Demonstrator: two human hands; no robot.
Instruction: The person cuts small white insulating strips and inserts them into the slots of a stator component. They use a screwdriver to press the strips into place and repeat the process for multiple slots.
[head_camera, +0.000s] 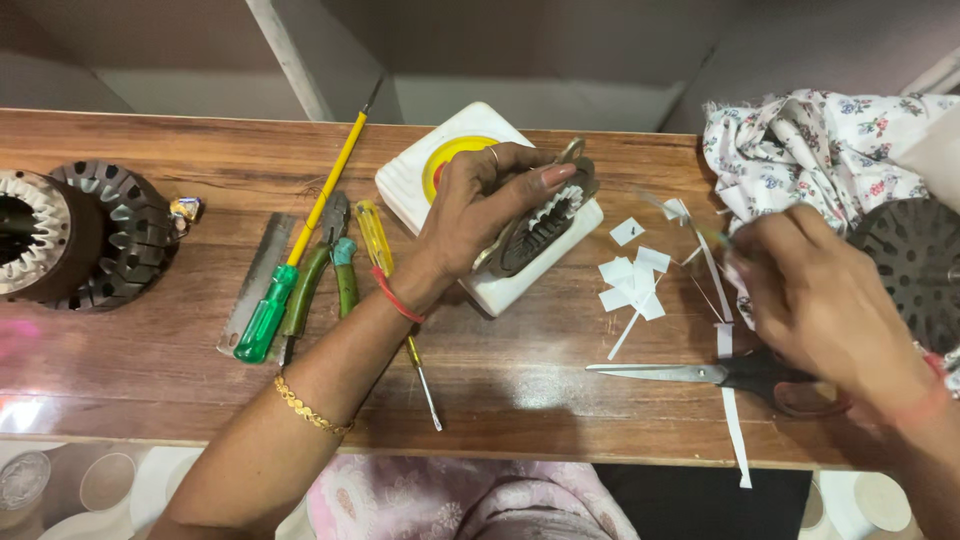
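Observation:
My left hand (480, 205) grips a round metal stator ring (545, 222) with pale slot liners, tilted on edge over a white box (410, 185) with a yellow and red disc on top. My right hand (815, 290) is blurred at the right, fingers pinched on a thin white paper strip (712, 262). Cut white paper pieces (632, 280) lie between the two hands. Black-handled scissors (700, 374) lie shut on the wooden table (150, 350), just below my right hand.
At the left edge stand two toothed stator cores (85, 235). A metal ruler (255, 280), a green-handled screwdriver (275, 300), green pliers (325, 270) and a yellow-handled screwdriver (380, 245) lie left of my forearm. A flowered cloth (800, 150) and a dark slotted disc (915, 265) sit right.

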